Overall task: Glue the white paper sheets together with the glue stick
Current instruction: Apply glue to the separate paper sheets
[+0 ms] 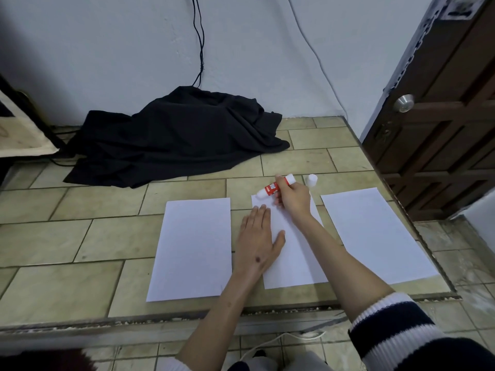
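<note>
Three white paper sheets lie side by side on the tiled surface: a left sheet [191,247], a middle sheet [294,258] and a right sheet [375,234]. My right hand [293,199] grips a red and white glue stick [273,188], tilted, its white tip touching the far left corner of the middle sheet. My left hand [258,236] lies flat with fingers spread on the left edge of the middle sheet. The glue stick's white cap [312,180] stands upright just beyond the sheets.
A crumpled black cloth [176,135] lies at the back by the wall, with black cables [199,44] hanging above it. The tiled platform ends in a raised edge [267,310] close to me. A brown door [442,116] stands at the right.
</note>
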